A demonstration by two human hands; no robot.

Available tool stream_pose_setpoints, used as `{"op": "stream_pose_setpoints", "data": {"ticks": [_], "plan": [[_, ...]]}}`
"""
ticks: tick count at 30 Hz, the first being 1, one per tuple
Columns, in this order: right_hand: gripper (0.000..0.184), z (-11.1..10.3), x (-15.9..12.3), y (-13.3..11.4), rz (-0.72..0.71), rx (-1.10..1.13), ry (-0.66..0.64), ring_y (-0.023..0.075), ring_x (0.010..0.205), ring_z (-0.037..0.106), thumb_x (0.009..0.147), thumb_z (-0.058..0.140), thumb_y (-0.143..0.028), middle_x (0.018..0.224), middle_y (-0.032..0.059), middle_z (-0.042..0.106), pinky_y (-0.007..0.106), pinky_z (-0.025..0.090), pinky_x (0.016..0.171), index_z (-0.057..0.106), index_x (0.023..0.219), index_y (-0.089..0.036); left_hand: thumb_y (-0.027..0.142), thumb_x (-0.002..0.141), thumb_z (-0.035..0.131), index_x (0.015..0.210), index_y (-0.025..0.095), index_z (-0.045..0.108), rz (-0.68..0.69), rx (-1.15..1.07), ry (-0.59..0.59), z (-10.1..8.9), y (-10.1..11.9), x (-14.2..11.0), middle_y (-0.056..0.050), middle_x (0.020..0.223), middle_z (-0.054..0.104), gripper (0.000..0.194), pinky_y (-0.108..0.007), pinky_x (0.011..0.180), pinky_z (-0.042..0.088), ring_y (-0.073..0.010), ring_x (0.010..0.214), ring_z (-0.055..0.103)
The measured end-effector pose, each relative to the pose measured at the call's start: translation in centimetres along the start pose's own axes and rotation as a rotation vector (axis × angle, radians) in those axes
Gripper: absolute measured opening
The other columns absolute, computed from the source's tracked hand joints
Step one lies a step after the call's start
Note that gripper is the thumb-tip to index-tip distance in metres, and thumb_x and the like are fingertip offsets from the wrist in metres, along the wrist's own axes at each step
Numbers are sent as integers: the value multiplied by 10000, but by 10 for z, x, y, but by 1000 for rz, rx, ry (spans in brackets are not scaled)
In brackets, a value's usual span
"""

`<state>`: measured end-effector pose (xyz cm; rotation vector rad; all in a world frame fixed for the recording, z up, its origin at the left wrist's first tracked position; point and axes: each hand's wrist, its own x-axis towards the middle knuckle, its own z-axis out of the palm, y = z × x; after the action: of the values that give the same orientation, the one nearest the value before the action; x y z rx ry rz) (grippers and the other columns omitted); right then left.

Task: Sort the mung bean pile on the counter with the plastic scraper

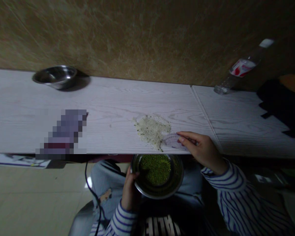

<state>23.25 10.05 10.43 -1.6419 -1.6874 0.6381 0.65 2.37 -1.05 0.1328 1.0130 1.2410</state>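
Observation:
My left hand (130, 188) grips the left rim of a metal bowl (159, 194), which I hold over my lap just under the table edge. Green mung beans (155, 168) cover the bowl's bottom. Pinched in my right hand (203, 148) is a clear plastic protractor (172, 141), flat and low over the table. Its left edge meets a spread pile of white rice (151, 129). Scattered dark green beans lie among the grains, several of them near the pile's front tip.
A second metal bowl (56, 78) stands at the back left against the wall. In front of it lies a pixelated flat object (66, 131). A plastic bottle (241, 68) stands at the back right, near a dark cloth item (282, 103). A black cable (89, 186) hangs below the table (110, 101).

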Motion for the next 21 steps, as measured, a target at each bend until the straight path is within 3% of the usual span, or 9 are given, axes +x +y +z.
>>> {"op": "stream_pose_setpoints", "data": {"ticks": [11,21], "plan": [[224,-17,-12,-1,14,-23,-9,249,922,776,831,644,-310,963,44,817,380,628,879,817,961,-253,282,667,705,1171,252,687,-5,5,20,0,1,-1,-27,977,765,506,-429,1054,447,-301,1169,643],[223,-11,-14,-4,-58,-37,-51,223,878,783,849,628,-273,949,49,818,340,638,841,814,962,-224,288,639,734,1171,251,688,-31,-12,15,1,-1,1,-24,1032,752,536,-443,1090,411,-295,1144,638]]}}
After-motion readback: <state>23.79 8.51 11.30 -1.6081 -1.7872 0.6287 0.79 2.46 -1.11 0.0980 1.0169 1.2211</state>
